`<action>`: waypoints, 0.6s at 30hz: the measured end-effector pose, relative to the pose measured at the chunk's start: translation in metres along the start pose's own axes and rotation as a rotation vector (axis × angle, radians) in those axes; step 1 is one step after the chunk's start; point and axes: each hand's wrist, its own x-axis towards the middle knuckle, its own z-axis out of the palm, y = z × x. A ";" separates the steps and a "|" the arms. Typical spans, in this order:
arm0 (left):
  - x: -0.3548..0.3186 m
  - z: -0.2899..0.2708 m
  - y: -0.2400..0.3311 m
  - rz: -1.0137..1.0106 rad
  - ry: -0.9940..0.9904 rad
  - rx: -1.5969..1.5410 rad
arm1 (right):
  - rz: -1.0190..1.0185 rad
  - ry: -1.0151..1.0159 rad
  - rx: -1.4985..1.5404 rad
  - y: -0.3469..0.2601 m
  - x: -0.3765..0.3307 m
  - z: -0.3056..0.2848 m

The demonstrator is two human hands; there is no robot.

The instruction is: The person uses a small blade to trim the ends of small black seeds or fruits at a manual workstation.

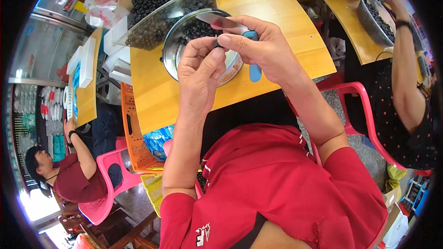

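Both my hands meet above a round bowl (233, 71) with a patterned outer wall, at the table's near side. My left hand (200, 74) pinches a small dark round piece (217, 44) between thumb and fingertips; much of the piece is hidden by the fingers. My right hand (258, 44) grips a knife (255, 71) with a blue handle, its metal blade pointing up and left over the bowl. The right thumb tip presses close to the piece. Inside the bowl lie several dark round pieces (199, 30) like those in the tub behind.
A clear tub (143, 30) heaped with dark round pieces stands behind the bowl on the wooden table (286, 23). To the right, a person's arm (406, 78) reaches toward a grey basin (373, 20). At left, another person (76, 175) sits beside an orange chair (132, 131).
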 end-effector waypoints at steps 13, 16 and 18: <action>-0.003 0.001 0.008 0.025 -0.003 0.039 | 0.050 -0.036 0.019 -0.010 -0.004 0.005; -0.001 0.001 0.010 0.007 0.020 0.009 | -0.054 0.018 -0.102 -0.010 -0.004 0.005; -0.001 0.000 0.010 0.009 0.008 -0.005 | -0.109 0.006 -0.165 -0.011 -0.005 0.005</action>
